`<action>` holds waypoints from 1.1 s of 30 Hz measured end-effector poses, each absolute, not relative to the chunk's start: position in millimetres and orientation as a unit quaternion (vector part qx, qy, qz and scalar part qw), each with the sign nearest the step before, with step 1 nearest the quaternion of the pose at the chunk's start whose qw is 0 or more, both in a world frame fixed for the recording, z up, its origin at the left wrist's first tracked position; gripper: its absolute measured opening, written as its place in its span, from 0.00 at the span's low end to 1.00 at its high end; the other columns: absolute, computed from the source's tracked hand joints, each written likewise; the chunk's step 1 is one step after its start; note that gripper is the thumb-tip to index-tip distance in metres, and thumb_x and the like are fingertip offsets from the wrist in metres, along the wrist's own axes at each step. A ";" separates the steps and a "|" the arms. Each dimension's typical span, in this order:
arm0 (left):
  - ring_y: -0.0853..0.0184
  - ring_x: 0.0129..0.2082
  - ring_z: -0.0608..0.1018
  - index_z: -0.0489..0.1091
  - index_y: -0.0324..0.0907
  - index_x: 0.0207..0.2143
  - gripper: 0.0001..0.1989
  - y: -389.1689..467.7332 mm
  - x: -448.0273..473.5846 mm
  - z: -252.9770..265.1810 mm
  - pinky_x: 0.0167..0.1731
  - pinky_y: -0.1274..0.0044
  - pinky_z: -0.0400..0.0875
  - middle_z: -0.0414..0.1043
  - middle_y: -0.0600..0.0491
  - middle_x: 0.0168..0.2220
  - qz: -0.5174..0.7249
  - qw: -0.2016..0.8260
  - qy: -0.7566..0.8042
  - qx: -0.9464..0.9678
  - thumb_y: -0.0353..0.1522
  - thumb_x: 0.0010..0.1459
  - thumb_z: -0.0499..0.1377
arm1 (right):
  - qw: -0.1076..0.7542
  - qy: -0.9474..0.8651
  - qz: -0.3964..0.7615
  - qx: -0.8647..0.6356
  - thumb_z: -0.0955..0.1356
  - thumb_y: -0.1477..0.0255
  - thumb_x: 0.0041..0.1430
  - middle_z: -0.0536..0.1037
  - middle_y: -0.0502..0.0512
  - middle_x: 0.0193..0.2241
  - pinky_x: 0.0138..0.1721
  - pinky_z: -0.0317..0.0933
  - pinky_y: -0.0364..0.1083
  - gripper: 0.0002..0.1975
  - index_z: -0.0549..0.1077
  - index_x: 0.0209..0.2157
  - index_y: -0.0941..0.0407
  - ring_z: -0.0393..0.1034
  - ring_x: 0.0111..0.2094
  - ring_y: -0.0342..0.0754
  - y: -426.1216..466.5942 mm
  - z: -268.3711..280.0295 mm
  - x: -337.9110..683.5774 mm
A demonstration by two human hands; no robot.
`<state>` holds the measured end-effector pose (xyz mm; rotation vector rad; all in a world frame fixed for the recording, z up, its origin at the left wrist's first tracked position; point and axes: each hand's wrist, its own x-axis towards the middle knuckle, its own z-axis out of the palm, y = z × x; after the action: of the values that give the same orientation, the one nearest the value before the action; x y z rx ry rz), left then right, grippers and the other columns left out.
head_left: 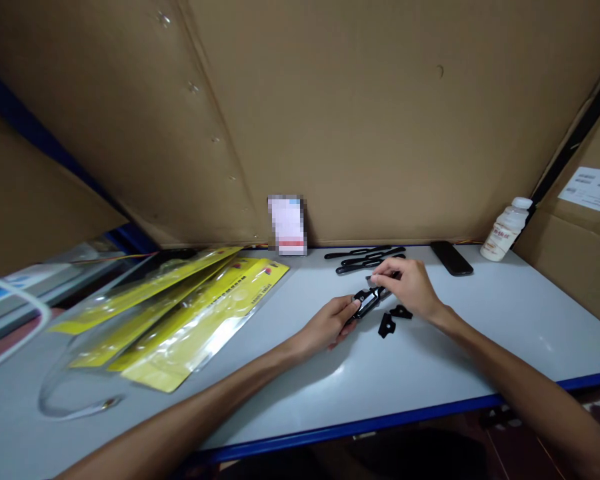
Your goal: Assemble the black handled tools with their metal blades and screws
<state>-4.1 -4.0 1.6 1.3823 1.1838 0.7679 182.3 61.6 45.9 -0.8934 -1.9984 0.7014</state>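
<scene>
My left hand (337, 319) is closed around a long black tool (367, 303) with a glossy flat section, slanting up to the right over the table. At the tool's upper part, my right hand (410, 283) has thumb and finger pinched on a small thin greyish plate (370, 281), whose exact kind I cannot make out. Its fingers hide the tool's far end. Two small black plates with holes lie just below the right hand: one black plate (387, 325) nearer me, the other black plate (401, 311) behind it. Several similar black tools (363, 260) are piled beyond.
Yellow-backed clear packages (230, 300) fan across the table's left side, beside a white cable (75, 417). A lit phone (289, 227) leans against the cardboard wall (355, 133). A dark phone (451, 258) and a white bottle (505, 230) stand back right. A blue edge (330, 445) borders the front.
</scene>
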 end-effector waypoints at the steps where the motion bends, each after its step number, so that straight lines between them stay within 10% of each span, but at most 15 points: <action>1: 0.77 0.12 0.55 0.55 0.45 0.27 0.20 -3.9 -4.1 1.5 0.08 0.84 0.52 0.55 0.64 0.18 0.324 0.549 0.500 0.586 0.50 0.62 0.51 | 0.390 -0.809 0.261 -0.355 0.72 0.76 0.56 0.80 0.49 0.27 0.34 0.61 0.43 0.03 0.78 0.28 0.55 0.72 0.31 0.45 56.2 45.1 178.3; 33: 0.77 0.11 0.57 0.57 0.44 0.25 0.17 -3.2 2.3 5.2 0.08 0.83 0.51 0.56 0.62 0.17 0.295 0.520 0.548 0.585 0.42 0.63 0.49 | 0.087 -0.953 -0.049 -0.285 0.65 0.84 0.61 0.76 0.63 0.37 0.39 0.61 0.48 0.08 0.75 0.37 0.63 0.68 0.43 0.55 32.5 51.1 154.6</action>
<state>2.3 -3.2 5.2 1.4037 1.3129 0.7065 154.6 32.5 51.1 -0.8501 -2.8389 -0.1457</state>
